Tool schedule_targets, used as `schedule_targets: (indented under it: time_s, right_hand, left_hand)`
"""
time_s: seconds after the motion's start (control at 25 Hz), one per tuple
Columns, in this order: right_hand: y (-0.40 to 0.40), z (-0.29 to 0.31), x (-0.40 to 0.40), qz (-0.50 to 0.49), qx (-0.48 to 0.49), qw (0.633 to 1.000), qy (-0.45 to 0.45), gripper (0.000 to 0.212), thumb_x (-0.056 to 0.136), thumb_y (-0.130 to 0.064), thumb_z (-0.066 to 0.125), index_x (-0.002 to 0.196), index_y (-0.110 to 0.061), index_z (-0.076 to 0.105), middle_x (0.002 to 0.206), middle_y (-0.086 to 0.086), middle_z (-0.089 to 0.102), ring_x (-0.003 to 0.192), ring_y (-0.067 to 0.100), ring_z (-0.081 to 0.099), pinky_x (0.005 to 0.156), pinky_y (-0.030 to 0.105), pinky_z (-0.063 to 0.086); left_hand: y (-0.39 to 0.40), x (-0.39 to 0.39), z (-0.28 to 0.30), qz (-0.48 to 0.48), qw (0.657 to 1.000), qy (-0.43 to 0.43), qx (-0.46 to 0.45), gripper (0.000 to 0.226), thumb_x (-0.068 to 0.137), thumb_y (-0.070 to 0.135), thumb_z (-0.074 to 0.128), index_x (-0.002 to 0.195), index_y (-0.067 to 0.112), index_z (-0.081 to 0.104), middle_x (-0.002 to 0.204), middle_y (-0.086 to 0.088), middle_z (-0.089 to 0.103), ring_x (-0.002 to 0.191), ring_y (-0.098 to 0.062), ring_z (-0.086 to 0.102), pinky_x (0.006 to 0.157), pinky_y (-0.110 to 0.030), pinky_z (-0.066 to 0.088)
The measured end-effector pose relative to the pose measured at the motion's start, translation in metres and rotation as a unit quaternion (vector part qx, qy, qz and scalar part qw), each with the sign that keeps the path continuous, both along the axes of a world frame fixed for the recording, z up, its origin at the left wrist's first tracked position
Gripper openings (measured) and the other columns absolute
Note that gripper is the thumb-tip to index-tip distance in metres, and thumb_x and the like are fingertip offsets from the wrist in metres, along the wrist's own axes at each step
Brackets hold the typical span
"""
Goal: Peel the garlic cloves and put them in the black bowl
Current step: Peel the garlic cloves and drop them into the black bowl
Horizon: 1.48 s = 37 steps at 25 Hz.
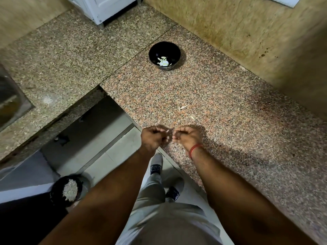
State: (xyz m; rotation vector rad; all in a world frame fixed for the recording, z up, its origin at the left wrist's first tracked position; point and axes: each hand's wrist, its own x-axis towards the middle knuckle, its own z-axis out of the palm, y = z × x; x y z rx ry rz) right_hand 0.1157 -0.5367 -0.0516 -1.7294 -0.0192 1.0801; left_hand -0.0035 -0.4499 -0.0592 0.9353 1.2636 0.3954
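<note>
— What's the room like?

— A kitchen corner. The surface (221, 110) is speckled granite, pinkish on the right run and greyer on the left, backed by a mottled tan wall (238, 32). A steel sink (10, 101) sits at the far left, a white appliance (104, 7) at the top, and a bin (68, 189) with pale scraps stands on the floor below.

— And the black bowl?

— The black bowl (164, 50) stands upright on the surface near the wall, with peeled garlic cloves (163, 62) lying in its bottom. Well apart from both hands.

— The hands?

— Held close together over the near edge of the surface. The left hand (153, 137) has its fingers curled, pinching a thin pale sliver (167, 132) that points up and to the right, toward the right hand (187, 137). That one is curled too, fingertips turned to the left hand; whether it holds a clove I cannot tell. A red thread (194, 150) circles its wrist.

— Anything else on the surface?

— Two small bits of peel (183, 107) between the hands and the bowl.
</note>
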Motion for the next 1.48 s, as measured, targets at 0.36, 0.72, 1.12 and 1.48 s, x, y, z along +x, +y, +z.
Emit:
schedule_targets:
  time_s: [0.36, 0.72, 1.12, 1.48]
  right_hand:
    - [0.035, -0.001, -0.097, 0.178, 0.084, 0.977, 0.081, 0.017, 0.088, 0.006, 0.072, 0.105, 0.005, 0.069, 0.081, 0.015, 0.073, 0.064, 0.018, 0.073, 0.068, 0.030, 0.064]
    - [0.110, -0.008, -0.325, 0.355, 0.079, 0.928, 0.085, 0.007, 0.091, 0.004, 0.069, 0.096, -0.001, 0.071, 0.084, 0.018, 0.072, 0.071, 0.026, 0.072, 0.075, 0.038, 0.064]
    - [0.177, -0.104, -0.559, 0.460, -0.017, 0.873, 0.159, 0.023, 0.095, 0.011, 0.054, 0.086, 0.003, 0.074, 0.075, 0.019, 0.071, 0.062, 0.026, 0.070, 0.060, 0.033, 0.062]
    - [0.240, -0.311, -0.696, 0.566, -0.064, 0.819, 0.061, 0.014, 0.086, 0.017, 0.063, 0.089, 0.006, 0.071, 0.077, 0.022, 0.069, 0.067, 0.032, 0.069, 0.069, 0.040, 0.061]
  left_hand:
    - [0.003, -0.114, 0.006, 0.132, 0.991, -0.037, 0.003, 0.014, 0.089, -0.014, 0.064, 0.095, -0.004, 0.072, 0.078, -0.020, 0.069, 0.061, -0.025, 0.066, 0.061, -0.030, 0.060]
    - [0.019, -0.359, 0.000, 0.332, 0.942, -0.059, -0.005, 0.012, 0.091, -0.011, 0.064, 0.098, -0.005, 0.072, 0.086, -0.023, 0.071, 0.069, -0.030, 0.070, 0.070, -0.033, 0.063]
    - [0.031, -0.595, -0.093, 0.476, 0.879, -0.023, -0.035, 0.013, 0.091, -0.013, 0.064, 0.099, -0.007, 0.071, 0.082, -0.020, 0.072, 0.065, -0.025, 0.070, 0.069, -0.029, 0.062]
    - [0.059, -0.694, -0.288, 0.633, 0.769, 0.010, -0.085, 0.021, 0.084, -0.020, 0.067, 0.080, 0.001, 0.065, 0.066, -0.013, 0.072, 0.060, -0.025, 0.073, 0.054, -0.028, 0.058]
